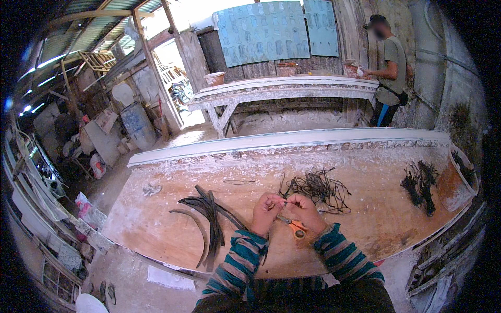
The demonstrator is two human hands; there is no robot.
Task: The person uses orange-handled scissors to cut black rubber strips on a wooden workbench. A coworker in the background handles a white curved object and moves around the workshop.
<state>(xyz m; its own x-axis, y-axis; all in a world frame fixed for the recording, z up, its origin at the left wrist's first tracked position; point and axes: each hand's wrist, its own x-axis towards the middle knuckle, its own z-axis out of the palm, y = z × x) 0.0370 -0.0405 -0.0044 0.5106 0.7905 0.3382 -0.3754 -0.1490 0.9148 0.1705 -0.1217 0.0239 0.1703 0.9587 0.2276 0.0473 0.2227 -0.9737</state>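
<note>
My left hand (pixel 267 211) and my right hand (pixel 305 212) meet over the wooden tabletop, fingertips pinched together. A small dark bit shows between them; it looks like part of a thin black cord, mostly hidden by the fingers. Just beyond the hands lies a tangled heap of black cords (pixel 319 189). Scissors with orange handles (pixel 298 230) rest on the board below and between my wrists. To the left of my left hand, several flat black strips (pixel 211 229), rubber-like and curved, are piled across one another, some reaching toward my left sleeve.
Tied bundles of black cord (pixel 420 182) lie at the right, beside a tipped plaster-stained bucket (pixel 455 182). A long white moulding (pixel 292 142) borders the table's far edge. Behind, a person (pixel 389 68) stands at a second whitened bench (pixel 282 86) with pots on it. A blue drum (pixel 138 125) stands back left.
</note>
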